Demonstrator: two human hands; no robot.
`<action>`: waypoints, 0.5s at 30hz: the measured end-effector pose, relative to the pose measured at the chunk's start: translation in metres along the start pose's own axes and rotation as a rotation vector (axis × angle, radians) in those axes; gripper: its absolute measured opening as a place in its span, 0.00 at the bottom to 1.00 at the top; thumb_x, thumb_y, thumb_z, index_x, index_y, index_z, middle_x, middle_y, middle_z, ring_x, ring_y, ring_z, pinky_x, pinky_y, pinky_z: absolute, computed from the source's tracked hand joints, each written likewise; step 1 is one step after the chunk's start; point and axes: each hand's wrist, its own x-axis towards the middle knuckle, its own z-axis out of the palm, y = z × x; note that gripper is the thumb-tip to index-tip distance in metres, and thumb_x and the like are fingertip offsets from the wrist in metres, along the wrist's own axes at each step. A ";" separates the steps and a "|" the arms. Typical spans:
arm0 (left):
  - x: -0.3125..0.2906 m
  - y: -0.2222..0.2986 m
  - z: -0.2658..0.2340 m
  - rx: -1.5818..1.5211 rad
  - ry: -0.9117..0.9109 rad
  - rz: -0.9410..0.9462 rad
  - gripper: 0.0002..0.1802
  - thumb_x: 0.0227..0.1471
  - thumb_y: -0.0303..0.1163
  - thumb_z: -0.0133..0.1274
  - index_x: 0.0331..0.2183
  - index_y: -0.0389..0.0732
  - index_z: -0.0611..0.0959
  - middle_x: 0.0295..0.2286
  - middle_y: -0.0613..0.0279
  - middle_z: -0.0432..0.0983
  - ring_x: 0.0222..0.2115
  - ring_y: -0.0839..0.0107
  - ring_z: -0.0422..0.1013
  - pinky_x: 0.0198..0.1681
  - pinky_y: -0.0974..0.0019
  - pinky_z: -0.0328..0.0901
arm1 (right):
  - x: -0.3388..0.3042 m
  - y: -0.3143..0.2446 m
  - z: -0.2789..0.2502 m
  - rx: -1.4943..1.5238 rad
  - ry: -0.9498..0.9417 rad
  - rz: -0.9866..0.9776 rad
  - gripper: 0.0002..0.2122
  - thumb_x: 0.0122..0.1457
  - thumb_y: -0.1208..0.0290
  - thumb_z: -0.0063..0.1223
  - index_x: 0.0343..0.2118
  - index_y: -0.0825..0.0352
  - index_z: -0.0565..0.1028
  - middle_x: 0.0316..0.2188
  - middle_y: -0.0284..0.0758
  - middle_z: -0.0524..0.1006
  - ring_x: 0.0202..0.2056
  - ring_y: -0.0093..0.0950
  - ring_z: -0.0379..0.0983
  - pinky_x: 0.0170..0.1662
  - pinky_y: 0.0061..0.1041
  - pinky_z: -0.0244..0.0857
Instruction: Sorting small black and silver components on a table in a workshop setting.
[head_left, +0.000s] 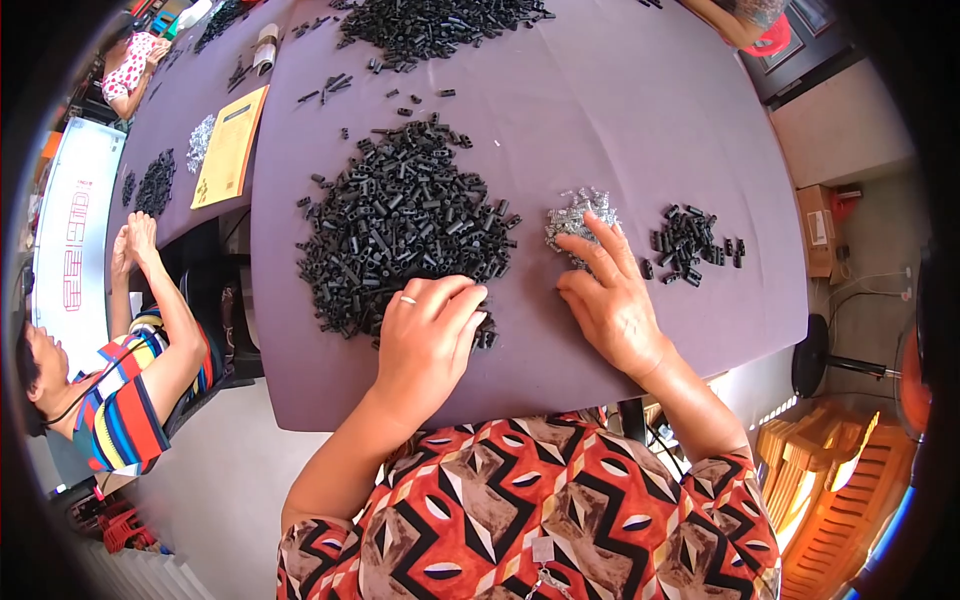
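Observation:
A large heap of small black plastic parts (pixel 400 215) lies in front of me on the table. At its near right edge is my left hand (pixel 430 325), wearing a ring, its fingers curled together. Whatever those fingers hold is hidden, and a few black parts show beside the fingertips. My right hand (pixel 612 300) reaches to a small pile of clear, shiny pieces (pixel 582 212), two fingers stretched over its near edge and the thumb apart from them. Nothing shows between these fingers. Right of that pile sits a smaller group of black parts (pixel 685 238).
The table has a purple-grey cover (pixel 540 385). Another black heap (pixel 430 28) lies at the far side. To the left, a person in a striped shirt (pixel 130 400) sits at an adjoining table with a yellow envelope (pixel 230 150). Orange plastic stools (pixel 840 490) stand at lower right.

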 end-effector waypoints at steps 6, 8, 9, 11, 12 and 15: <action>-0.005 -0.001 -0.015 0.013 -0.048 -0.032 0.07 0.50 0.24 0.62 0.35 0.38 0.84 0.34 0.58 0.79 0.35 0.57 0.73 0.40 0.57 0.68 | -0.004 -0.013 -0.013 0.228 0.073 0.019 0.09 0.50 0.83 0.62 0.34 0.67 0.76 0.41 0.38 0.77 0.48 0.42 0.75 0.49 0.38 0.70; -0.007 -0.010 -0.026 0.042 0.010 -0.081 0.06 0.51 0.25 0.61 0.34 0.40 0.83 0.33 0.59 0.78 0.34 0.56 0.72 0.39 0.55 0.67 | -0.008 -0.015 -0.015 0.386 -0.001 0.100 0.08 0.53 0.85 0.60 0.34 0.67 0.76 0.34 0.38 0.77 0.37 0.40 0.76 0.41 0.35 0.71; -0.008 -0.010 -0.030 0.049 0.041 -0.101 0.06 0.51 0.25 0.61 0.34 0.39 0.83 0.33 0.58 0.78 0.34 0.56 0.73 0.39 0.56 0.67 | -0.010 -0.017 -0.014 0.390 0.001 0.099 0.08 0.53 0.85 0.60 0.34 0.67 0.76 0.34 0.38 0.77 0.37 0.40 0.76 0.41 0.35 0.71; -0.015 -0.008 -0.037 0.039 0.022 -0.124 0.06 0.51 0.24 0.61 0.34 0.39 0.83 0.33 0.58 0.78 0.35 0.56 0.73 0.39 0.56 0.67 | -0.013 -0.020 -0.010 0.568 -0.009 0.134 0.08 0.55 0.85 0.59 0.37 0.69 0.76 0.32 0.40 0.77 0.36 0.41 0.77 0.38 0.34 0.72; -0.020 -0.007 -0.038 0.046 0.005 -0.124 0.06 0.51 0.24 0.61 0.34 0.40 0.84 0.33 0.59 0.78 0.35 0.57 0.73 0.39 0.56 0.67 | -0.015 -0.021 -0.008 0.572 -0.008 0.128 0.08 0.55 0.85 0.59 0.37 0.69 0.76 0.32 0.40 0.77 0.36 0.41 0.77 0.38 0.34 0.72; -0.033 -0.006 -0.035 0.032 -0.002 -0.129 0.07 0.50 0.24 0.62 0.34 0.40 0.84 0.33 0.59 0.78 0.35 0.57 0.73 0.38 0.57 0.67 | -0.017 -0.025 -0.005 0.637 -0.072 0.143 0.08 0.56 0.84 0.58 0.38 0.69 0.77 0.33 0.41 0.77 0.36 0.42 0.77 0.39 0.34 0.72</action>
